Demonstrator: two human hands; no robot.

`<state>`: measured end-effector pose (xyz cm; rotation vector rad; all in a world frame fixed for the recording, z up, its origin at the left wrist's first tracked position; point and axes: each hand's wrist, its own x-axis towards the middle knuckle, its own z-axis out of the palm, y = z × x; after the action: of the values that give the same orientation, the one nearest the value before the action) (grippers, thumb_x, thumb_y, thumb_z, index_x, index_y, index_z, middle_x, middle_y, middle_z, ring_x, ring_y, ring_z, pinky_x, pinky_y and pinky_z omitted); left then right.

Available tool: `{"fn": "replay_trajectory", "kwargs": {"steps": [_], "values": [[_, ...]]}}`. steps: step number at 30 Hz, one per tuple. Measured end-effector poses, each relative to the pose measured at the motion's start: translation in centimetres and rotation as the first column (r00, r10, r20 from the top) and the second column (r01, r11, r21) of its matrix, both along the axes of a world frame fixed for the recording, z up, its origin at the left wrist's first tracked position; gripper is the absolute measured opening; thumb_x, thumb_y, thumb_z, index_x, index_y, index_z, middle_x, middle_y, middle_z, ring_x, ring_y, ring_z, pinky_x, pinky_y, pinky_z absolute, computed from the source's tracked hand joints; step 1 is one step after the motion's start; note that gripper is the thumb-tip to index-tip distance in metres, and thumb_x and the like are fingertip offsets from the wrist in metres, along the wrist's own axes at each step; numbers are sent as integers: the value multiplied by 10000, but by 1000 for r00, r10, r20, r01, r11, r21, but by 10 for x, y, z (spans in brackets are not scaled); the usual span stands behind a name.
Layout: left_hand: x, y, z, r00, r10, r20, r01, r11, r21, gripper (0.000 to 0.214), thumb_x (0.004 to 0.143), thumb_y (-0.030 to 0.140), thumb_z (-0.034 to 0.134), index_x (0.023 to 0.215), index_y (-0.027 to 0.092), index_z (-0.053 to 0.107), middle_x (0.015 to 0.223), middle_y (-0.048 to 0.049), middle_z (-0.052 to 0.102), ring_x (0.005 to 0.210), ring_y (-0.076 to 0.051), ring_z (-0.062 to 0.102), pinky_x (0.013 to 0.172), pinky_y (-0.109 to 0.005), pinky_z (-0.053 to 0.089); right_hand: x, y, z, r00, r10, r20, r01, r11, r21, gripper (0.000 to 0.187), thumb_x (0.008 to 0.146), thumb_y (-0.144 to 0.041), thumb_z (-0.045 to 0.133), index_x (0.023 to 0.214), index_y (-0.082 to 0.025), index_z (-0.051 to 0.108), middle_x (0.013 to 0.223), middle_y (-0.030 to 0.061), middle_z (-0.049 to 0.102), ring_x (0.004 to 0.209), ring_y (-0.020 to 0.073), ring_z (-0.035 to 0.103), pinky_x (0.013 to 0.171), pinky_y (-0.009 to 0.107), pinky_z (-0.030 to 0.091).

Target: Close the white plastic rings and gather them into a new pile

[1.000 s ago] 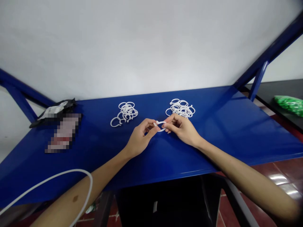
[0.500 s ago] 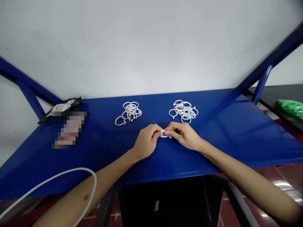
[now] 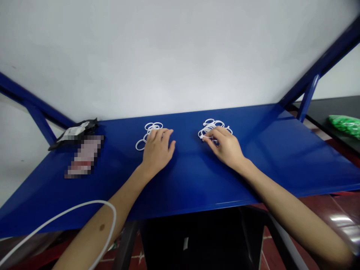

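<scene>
- Left hand [image 3: 158, 149]: left of the frame's centre, palm down, with the fingers extended and the thumb spread away from them; it covers the near right part of the left cluster of white rings [image 3: 152, 128]. Whether its fingertips touch any ring cannot be told.
- One ring [image 3: 136, 145] of that cluster lies at its lower left, just beside the hand.
- Right hand [image 3: 227, 147]: right of centre, fingers curled, thumb and index finger drawn close at the lower left edge of the right cluster of white rings [image 3: 209, 128]. The thumb tip is at a ring's small knob; whether the fingers pinch it cannot be told.
- Both clusters lie on the blue table [image 3: 185, 183] across the middle of the frame, well apart from each other.
- Left of the frame: a black package [image 3: 73, 132] with a pale label, and a pixelated flat item [image 3: 86, 153] near it.
- Lower left: a white cord [image 3: 84, 203] loops in front of the left forearm.
- Right edge: a bag of green material [image 3: 345, 125] on a dark surface [image 3: 334, 107].
</scene>
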<state>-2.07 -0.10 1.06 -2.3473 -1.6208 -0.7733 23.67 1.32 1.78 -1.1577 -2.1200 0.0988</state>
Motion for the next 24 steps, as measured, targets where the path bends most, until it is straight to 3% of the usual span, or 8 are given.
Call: {"fn": "replay_trajectory", "kwargs": {"steps": [2,6,10,15,20,22,24], "values": [[-17,8,-2,993,95,-75,-97,995,-27,349,904,268,597,1240,175,608,1295,-178,597,1183,-397,489,939,-542,433,10,10,-4,994,-84,63,82,996,42,148,978,-305,571,980,-201,675,1031,117,653,957,273,596,770,417,525],[-35,17,-6,980,117,-158,-132,988,-84,185,892,251,597,1042,175,677,1173,-172,638,1115,-393,499,874,-526,437,23,21,-13,978,-114,176,106,993,56,189,925,-315,642,1047,-181,696,1076,148,592,950,294,533,802,476,532],[-35,17,-4,982,121,-148,-133,988,-74,131,931,236,557,908,185,676,1047,-143,674,1045,-361,515,823,-484,424,21,20,-11,980,-142,141,128,986,109,212,927,-326,640,1070,-178,694,1057,138,584,962,290,515,842,477,527],[-27,13,2,986,136,-94,-142,988,-65,140,953,247,559,906,191,679,1016,-115,699,1048,-341,516,833,-471,396,12,11,-4,988,-99,123,84,990,116,180,956,-304,595,1035,-175,691,1028,129,613,954,284,533,842,474,524],[-12,3,8,981,-18,193,41,993,-113,95,954,279,603,928,225,676,935,-37,729,967,-257,577,875,-427,427,-2,-4,0,995,79,55,-82,995,49,189,978,-285,570,1130,-205,651,1086,113,640,1034,282,590,902,483,533],[-4,-3,10,926,-90,366,171,966,-195,86,949,281,609,936,229,677,883,-11,716,874,-203,611,828,-362,465,-9,-10,0,982,186,16,-185,982,-19,275,990,-281,557,1253,-212,598,1212,124,615,1122,270,599,935,459,542],[4,-10,9,843,-113,526,306,905,-295,97,950,294,605,953,225,673,849,6,704,787,-162,631,756,-306,485,-14,-14,-1,961,275,-23,-276,957,-91,327,1006,-280,532,1326,-216,549,1327,133,571,1154,249,608,926,420,556]]}}
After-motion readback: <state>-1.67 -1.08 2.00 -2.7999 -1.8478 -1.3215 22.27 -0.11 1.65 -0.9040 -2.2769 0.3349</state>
